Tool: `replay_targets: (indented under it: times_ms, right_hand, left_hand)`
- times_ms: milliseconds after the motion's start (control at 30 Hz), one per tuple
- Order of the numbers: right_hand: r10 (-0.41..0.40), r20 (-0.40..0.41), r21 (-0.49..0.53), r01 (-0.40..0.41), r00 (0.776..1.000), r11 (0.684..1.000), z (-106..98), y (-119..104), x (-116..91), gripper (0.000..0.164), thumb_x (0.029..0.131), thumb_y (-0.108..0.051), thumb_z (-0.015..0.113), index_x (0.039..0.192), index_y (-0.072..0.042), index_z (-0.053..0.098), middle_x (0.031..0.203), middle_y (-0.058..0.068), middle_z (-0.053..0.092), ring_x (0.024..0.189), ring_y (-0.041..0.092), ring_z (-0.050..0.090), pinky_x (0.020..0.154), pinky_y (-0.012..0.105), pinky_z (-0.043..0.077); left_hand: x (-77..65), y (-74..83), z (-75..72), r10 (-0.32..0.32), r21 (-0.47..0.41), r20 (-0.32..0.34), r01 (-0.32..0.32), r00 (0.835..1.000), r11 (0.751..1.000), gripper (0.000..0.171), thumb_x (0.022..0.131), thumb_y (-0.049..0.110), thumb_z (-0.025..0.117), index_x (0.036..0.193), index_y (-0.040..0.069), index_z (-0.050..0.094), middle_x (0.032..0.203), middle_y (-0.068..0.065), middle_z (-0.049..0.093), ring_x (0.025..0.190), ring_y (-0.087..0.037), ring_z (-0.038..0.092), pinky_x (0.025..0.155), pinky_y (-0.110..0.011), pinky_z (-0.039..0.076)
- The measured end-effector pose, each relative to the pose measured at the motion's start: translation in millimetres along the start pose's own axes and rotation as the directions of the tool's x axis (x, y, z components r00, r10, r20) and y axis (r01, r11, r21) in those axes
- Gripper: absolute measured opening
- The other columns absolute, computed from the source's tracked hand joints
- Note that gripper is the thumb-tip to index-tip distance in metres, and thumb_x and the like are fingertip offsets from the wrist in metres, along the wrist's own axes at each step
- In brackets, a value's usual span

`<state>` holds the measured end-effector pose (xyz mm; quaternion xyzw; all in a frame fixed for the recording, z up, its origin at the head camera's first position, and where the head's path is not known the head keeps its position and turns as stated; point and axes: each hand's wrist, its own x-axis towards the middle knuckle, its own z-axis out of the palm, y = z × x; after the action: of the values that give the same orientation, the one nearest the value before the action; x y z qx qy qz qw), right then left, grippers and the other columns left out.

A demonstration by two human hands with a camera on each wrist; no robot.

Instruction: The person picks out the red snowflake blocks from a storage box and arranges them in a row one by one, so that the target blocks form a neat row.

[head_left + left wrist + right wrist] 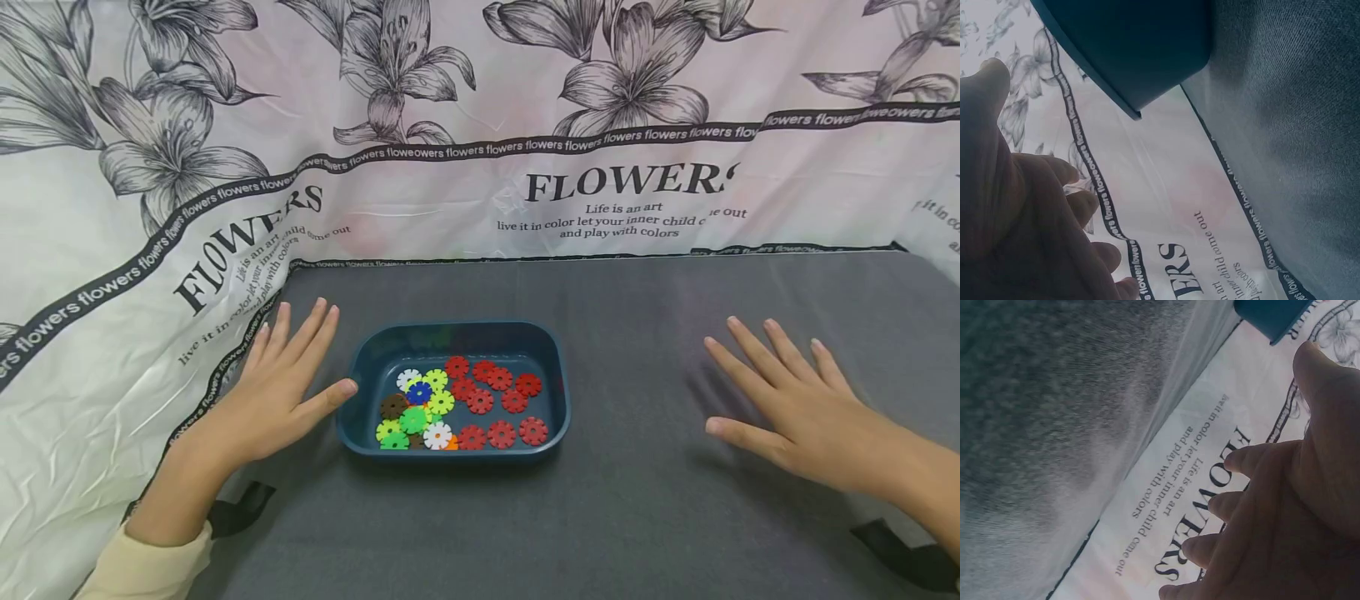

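Note:
A dark blue plastic tray (pixel 453 456) stands on the table with flower-shaped notched discs inside. Red discs (pixel 480 402) spread over its right half. On the left half lie mixed discs, among them a green disc (pixel 412 419), a blue disc (pixel 419 393), a brown disc (pixel 393 407) and a white disc (pixel 437 435), some overlapping. My left hand (pixel 273 404) is spread just left of the tray, its thumb tip near the rim; whether they touch I cannot tell. Well to the right of the tray, my right hand (pixel 802 408) has its fingers spread and holds nothing.
A grey cloth (pixel 630 517) covers the table. Behind and to the left hangs a white curtain (pixel 420 200) printed with flowers and lettering, meeting the table's far edge. Dark straps (pixel 243 508) show beneath each wrist.

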<state>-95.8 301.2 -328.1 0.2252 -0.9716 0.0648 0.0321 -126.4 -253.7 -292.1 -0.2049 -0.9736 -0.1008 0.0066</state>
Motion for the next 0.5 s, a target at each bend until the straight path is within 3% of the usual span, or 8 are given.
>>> replay_targets:
  times_ms: [500]
  right_hand:
    - [-0.096,0.015,0.056,0.095,0.995,0.994,-8.8,-17.0,23.3,0.091,0.095,-0.047,0.065,0.163,-0.020,0.012,0.168,0.006,-0.007,0.150,0.034,-0.015,0.111,0.060,-0.018]
  left_hand:
    - [2.6,-0.6,4.2,0.012,-0.020,0.018,-0.011,1.000,1.000,0.087,0.101,0.057,0.044,0.162,0.015,-0.001,0.167,-0.008,-0.006,0.147,-0.034,-0.022,0.114,-0.058,-0.012]
